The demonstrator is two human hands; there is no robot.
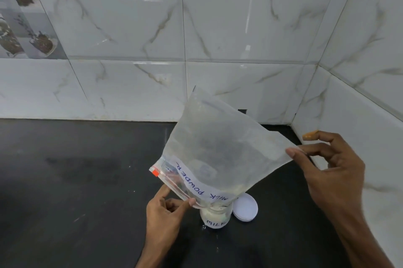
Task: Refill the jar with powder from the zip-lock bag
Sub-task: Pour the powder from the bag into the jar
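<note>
A clear zip-lock bag (220, 147) labelled "MILK POWDER" hangs upside down, its open mouth over a small glass jar (215, 216) holding white powder. The bag looks almost empty, with a little powder near its mouth. My left hand (165, 213) pinches the bag's zip edge beside the jar. My right hand (333, 169) grips the bag's raised bottom corner between thumb and fingers. The jar stands upright on the black counter (76, 180) and carries a label starting "MIL".
The jar's white lid (246, 207) lies flat on the counter just right of the jar. Marble-patterned tiled walls (196, 38) meet in a corner at the back right. A few powder specks lie on the counter near the jar.
</note>
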